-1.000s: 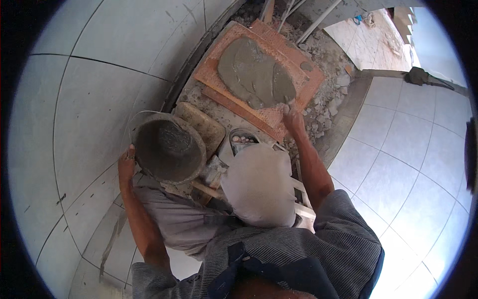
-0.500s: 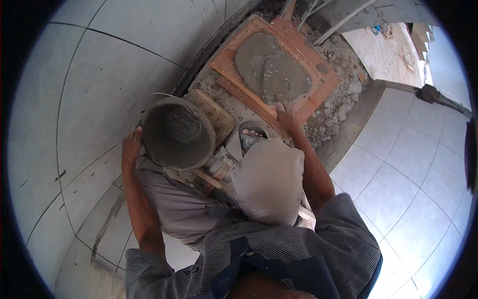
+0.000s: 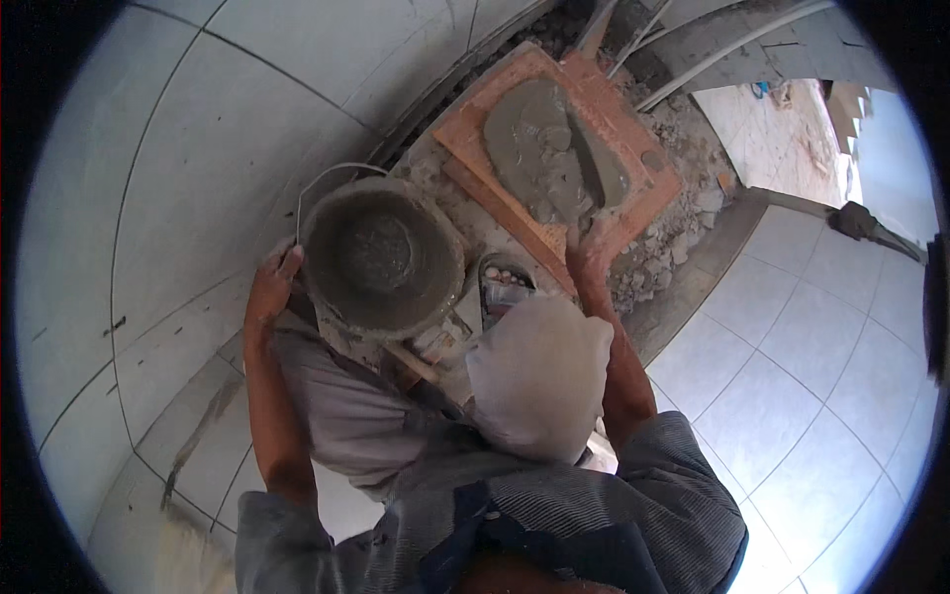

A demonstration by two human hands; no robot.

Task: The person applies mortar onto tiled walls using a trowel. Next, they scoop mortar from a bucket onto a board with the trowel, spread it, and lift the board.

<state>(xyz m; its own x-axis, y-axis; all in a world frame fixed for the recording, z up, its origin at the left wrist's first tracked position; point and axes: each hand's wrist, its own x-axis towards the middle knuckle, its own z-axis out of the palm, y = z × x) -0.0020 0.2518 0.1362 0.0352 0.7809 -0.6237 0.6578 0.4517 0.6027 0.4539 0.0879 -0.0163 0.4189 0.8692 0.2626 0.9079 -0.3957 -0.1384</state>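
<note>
My left hand is closed at the left side of a mortar-crusted bucket, where its wire handle comes down to my fingers. Grey wet residue coats the inside of the bucket. My right hand is closed at the near edge of an orange-brown board. From it a narrow dark blade, apparently a mortar-coated trowel, reaches into the wet grey mortar spread over the board. My fingers and the mortar hide most of its handle.
Beside my knee stands a small container with pale round bits inside. Rubble lies right of the board, and pale pipes rise beyond it. A tiled wall is close on the left; floor tiles extend to the right.
The bucket has shifted right and its handle stands farther out. My right hand has moved slightly right and nearer, and a dark slanting blade now shows in the mortar. The view has shifted a little.
</note>
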